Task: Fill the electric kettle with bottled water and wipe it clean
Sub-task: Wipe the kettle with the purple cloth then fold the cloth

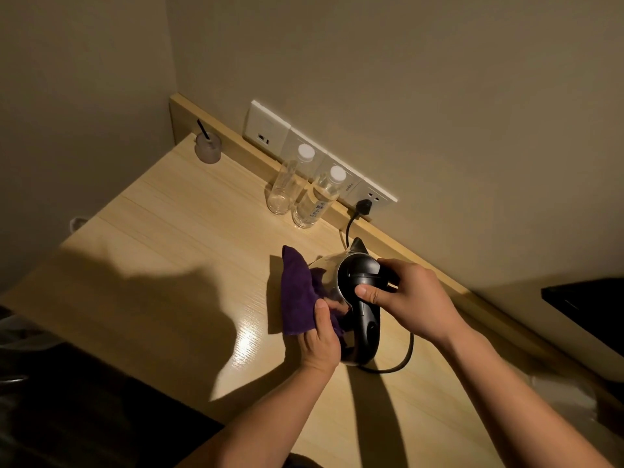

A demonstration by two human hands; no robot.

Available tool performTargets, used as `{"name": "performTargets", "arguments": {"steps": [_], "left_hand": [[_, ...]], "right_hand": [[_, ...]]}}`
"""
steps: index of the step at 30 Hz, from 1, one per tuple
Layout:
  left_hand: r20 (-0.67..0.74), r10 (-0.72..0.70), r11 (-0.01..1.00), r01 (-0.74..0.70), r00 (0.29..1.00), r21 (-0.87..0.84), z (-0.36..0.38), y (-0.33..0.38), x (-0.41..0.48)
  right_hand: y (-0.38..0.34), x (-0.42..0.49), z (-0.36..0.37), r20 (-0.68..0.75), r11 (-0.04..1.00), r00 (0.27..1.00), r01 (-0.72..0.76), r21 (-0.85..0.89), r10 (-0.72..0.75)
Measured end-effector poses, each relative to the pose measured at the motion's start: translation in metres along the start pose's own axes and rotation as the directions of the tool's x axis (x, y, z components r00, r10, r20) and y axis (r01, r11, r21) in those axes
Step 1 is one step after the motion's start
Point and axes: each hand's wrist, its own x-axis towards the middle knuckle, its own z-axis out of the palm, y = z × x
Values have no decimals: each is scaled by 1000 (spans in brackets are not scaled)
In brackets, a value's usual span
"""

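item: left hand [320,339], nearest the camera. fingers curled tight on a soft purple terry cloth [299,292], thumb on top, pressing the cloth flat against the left flank of the kettle. the cloth is limp and drapes over the steel; it looks likely to bunch if the grip loosens.

item: right hand [401,292], just beyond. fingers wrapped over the black lid and the top of the handle, thumb [366,292] lying across the lid's near edge. a steadying hold from above.

item: round stainless-steel electric kettle with black plastic lid and handle [354,282]. stands on the pale wooden desk [169,231], between the two hands, touching both. judged heavy if filled; the polished wall looks slippery, so the handle is the safe place to hold while the cloth does the rubbing. its black cord [403,361] loops behind the base.

item: black plug [364,207] seated in a white wall socket strip [304,146]; keep the damp cloth clear of it.

item: two clear plastic water bottles with white caps [300,187], upright, near the sockets, well apart from the hands. the left one appears nearly empty.

item: small frosted cup holding a dark stick [207,146], far corner.
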Motion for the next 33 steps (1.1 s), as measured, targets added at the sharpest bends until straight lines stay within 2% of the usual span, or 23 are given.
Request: {"name": "performTargets", "arguments": {"steps": [1,4,5,6,8,10,12,13,15,17,19,22,23,25,27,28,33], "left_hand": [[7,36,999,-36,999,16,-2,0,0],[-109,267,963,-270,958,-19,-9,9,-5],[-121,244,968,-248,962,-21,-16,13,0],[-112,166,984,-172,980,-46,-25,20,3],[-93,-87,988,74,992,-133,-49,36,11],[-35,-187,963,176,982,-206,-79,50,22],[27,-241,938,240,970,-249,-108,68,31],[59,-250,926,256,967,-277,-122,79,33],[86,-239,924,254,967,-288,-146,103,33],[205,-158,928,216,966,-304,-166,125,29],[304,-87,926,189,949,-326,-183,146,24],[389,-34,915,186,920,-359,-202,175,18],[398,-33,920,184,917,-347,-207,183,18],[431,-40,934,188,901,-305,-216,198,21],[483,-86,936,237,872,-260,-225,208,26],[492,-114,936,259,863,-238,-229,213,31],[472,-240,938,328,848,-112,-260,227,66]], "right_hand": [[-1,-1,0,6,1000,1000,-10,8,10],[-4,-2,1,14,998,999,-52,25,51],[-5,-2,1,20,997,998,-68,28,68],[-5,-2,1,28,996,996,-86,32,86],[-7,-3,-1,48,989,990,-136,57,133],[-11,-2,-2,74,973,976,-209,98,203],[-21,-2,-1,42,955,964,-266,131,262],[-29,-1,0,-19,956,965,-255,148,261],[-51,0,6,-170,970,966,-162,180,193],[-76,2,17,-221,965,969,-52,259,111],[-100,8,30,-165,923,982,-25,383,95],[-126,25,47,29,826,989,-136,547,143],[-132,31,52,111,759,983,-184,624,147],[-143,42,64,261,560,955,-294,774,142],[-150,52,78,314,414,943,-330,848,108],[-153,57,85,310,393,946,-323,861,98],[-168,81,113,294,417,943,-332,846,155]]}}
